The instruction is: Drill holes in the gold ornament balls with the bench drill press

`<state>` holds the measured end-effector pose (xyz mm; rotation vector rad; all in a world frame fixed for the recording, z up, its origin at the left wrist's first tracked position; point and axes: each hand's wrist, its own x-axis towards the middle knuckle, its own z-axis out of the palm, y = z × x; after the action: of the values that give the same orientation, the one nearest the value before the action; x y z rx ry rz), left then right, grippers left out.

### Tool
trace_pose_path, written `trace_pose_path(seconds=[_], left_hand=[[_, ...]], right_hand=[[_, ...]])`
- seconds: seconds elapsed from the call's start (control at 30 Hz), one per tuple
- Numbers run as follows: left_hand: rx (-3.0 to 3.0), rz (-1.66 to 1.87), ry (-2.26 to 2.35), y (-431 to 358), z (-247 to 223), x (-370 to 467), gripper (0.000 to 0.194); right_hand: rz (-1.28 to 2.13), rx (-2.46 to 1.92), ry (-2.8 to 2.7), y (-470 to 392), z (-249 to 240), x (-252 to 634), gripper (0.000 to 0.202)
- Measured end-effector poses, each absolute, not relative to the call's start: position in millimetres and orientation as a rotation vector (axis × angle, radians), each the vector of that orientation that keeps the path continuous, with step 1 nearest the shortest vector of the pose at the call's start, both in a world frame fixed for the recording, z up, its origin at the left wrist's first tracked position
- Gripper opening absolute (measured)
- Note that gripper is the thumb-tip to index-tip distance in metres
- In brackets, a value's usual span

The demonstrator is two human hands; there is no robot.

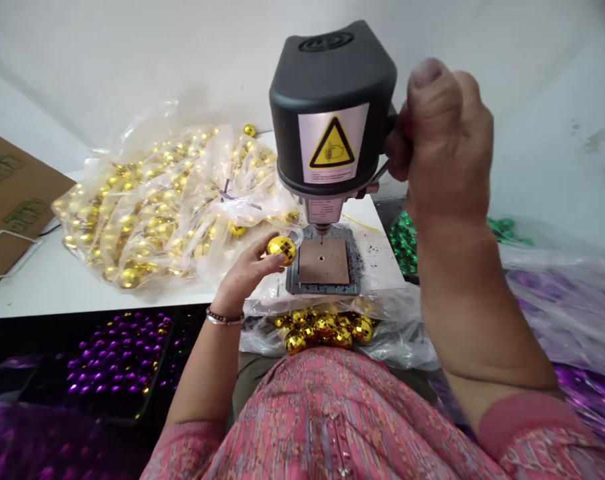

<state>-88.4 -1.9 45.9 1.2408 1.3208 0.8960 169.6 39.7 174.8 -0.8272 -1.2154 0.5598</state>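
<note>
Our right hand (445, 133), raised closest to us, is clenched round the handle of the drill press (332, 113). Our left hand (252, 270) pinches a gold ball (281, 251) near the desk's (37, 287) front edge, just left of the wooden plate (324, 261) under the drill. A clear bag of gold balls (152, 207) spreads leftward across the desk; more loose gold balls (327, 327) lie below the front edge, green balls (403, 243) beyond the right edge.

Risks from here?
Left hand holds a gold ball beside the drill press: fingers might stray under the bit while the right hand is up at its side. Loose plastic near the base could get dragged in.
</note>
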Motion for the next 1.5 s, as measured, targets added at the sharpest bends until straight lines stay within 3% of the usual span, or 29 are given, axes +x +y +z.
trace_pose_path(seconds=[0.13, 0.33, 0.77, 1.1, 1.23, 1.5], left_hand=[[1.12, 0.796, 1.226, 2.0, 34.6, -54.9, 0.05], [1.402, 0.749, 1.384, 19.5, 19.2, -34.0, 0.044], [1.703, 0.685, 1.577, 18.4, 19.7, -19.6, 0.04], [1.879, 0.565, 1.638, 15.4, 14.9, -7.7, 0.067], [1.842, 0.609, 1.582, 15.9, 9.1, -9.1, 0.067], [1.842, 0.653, 1.545, 12.6, 5.2, -9.2, 0.061]], right_hand=[[0.651, -0.903, -1.226, 57.1, 186.6, 174.4, 0.034], [0.652, -0.857, -1.225, 58.1, 185.2, 173.8, 0.054], [0.666, -0.921, -1.203, 49.4, 188.7, 168.4, 0.066], [0.599, -0.866, -1.253, 54.4, 183.5, 171.3, 0.055], [0.613, -0.817, -1.24, 50.3, 182.9, 171.2, 0.034], [0.468, -0.877, -1.388, -1.1, 166.2, 173.4, 0.022]])
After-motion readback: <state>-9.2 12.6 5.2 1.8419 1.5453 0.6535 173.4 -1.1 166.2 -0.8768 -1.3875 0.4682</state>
